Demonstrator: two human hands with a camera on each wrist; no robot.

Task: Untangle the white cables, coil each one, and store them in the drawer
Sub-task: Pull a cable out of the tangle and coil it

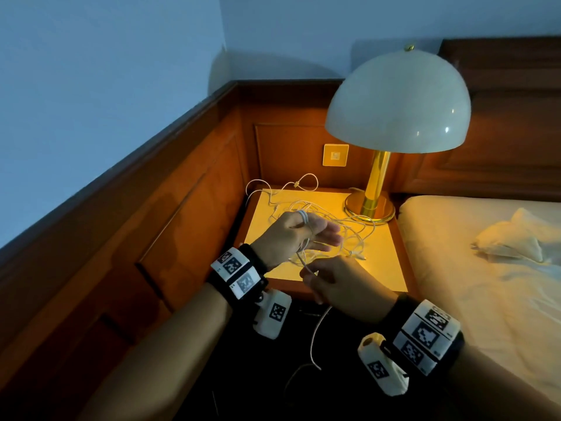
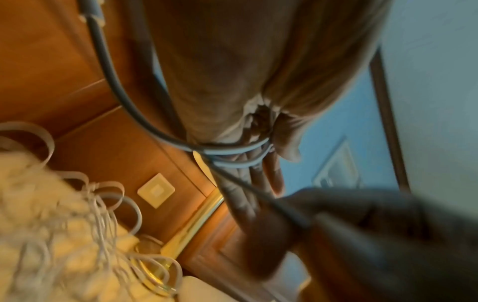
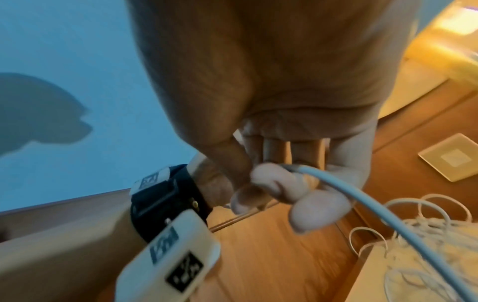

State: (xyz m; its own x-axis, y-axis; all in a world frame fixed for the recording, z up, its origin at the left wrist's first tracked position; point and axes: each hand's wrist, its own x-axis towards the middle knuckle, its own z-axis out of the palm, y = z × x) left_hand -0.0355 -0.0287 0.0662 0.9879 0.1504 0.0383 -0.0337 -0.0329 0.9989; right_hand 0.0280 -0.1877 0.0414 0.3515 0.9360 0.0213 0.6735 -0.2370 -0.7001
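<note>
A tangle of white cables [image 1: 349,229] lies on the lamp-lit nightstand [image 1: 382,268]. My left hand [image 1: 329,238] hovers over it with fingers [image 2: 269,177] held straight, and several turns of one white cable [image 2: 232,156] are wound round them. Just in front, my right hand [image 1: 312,276] pinches the same cable [image 3: 344,190] between thumb and curled fingertips [image 3: 274,179]. A short stretch runs taut between the two hands. A loose length of cable [image 1: 317,335] hangs below the right hand, past the nightstand's front edge. No drawer shows in any view.
A brass lamp [image 1: 397,101] with a white dome shade stands at the nightstand's back right, base [image 1: 368,208] touching the tangle. A wall plate [image 1: 335,155] sits on the wood panelling behind. The bed [image 1: 485,284] adjoins on the right, panelled wall on the left.
</note>
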